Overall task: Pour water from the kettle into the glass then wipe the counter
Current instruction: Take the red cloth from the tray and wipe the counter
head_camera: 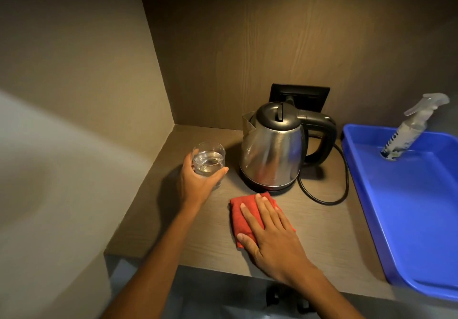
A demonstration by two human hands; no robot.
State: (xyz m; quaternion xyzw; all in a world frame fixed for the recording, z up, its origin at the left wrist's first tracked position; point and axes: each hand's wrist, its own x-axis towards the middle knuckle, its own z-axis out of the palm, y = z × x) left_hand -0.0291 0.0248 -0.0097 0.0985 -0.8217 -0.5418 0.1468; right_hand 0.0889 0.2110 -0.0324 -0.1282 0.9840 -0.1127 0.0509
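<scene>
A steel kettle [272, 150] with a black lid and handle stands upright on its base at the back of the wooden counter [319, 234]. Left of it is a clear glass [208, 158] partly filled with water, and my left hand [198, 182] is wrapped around it. In front of the kettle lies a folded red cloth [244, 215] on the counter. My right hand [270, 234] rests flat on the cloth with its fingers stretched out, covering the cloth's right part.
A blue tray [409, 207] fills the right side of the counter, holding a clear spray bottle [409, 130]. The kettle's black cord [332, 194] loops between kettle and tray up to a wall socket [301, 95]. Walls close the left and back.
</scene>
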